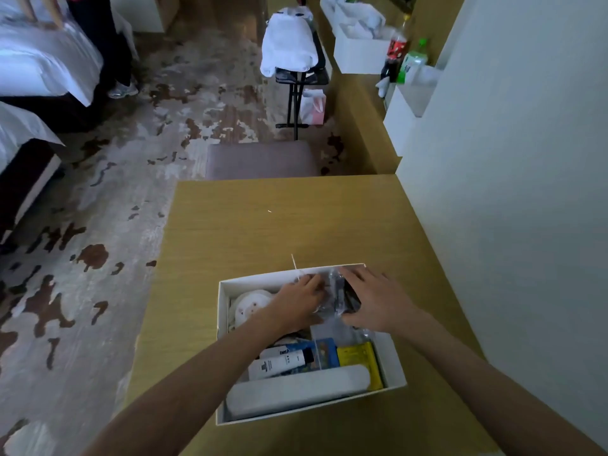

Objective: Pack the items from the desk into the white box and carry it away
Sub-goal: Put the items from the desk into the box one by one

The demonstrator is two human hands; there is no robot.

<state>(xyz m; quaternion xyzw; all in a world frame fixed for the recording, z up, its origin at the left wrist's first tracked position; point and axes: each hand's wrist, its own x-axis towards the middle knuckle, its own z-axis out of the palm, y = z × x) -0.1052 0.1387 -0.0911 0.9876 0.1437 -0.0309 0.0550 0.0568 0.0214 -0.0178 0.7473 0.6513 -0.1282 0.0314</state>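
Covering much of the far end of the white box (223, 327), the left grip (297, 302) and right grip (378, 301) each curled their fingers onto a clear bag (342, 299). Its dark contents were too crumpled and blurred to identify. The left forearm hid part of a round white item (248, 306) beneath it. The box sat at the near end of the tabletop (263, 225), also holding a white tube (279, 364), a blue packet (325, 352), a yellow packet (358, 357) and a long grey case (296, 390). Beyond the tabletop stood a padded stool (260, 159), a folding stand (294, 93) draped in white cloth, and two bottles (396, 51). Print on the tube and the bottle labels was too small to read.
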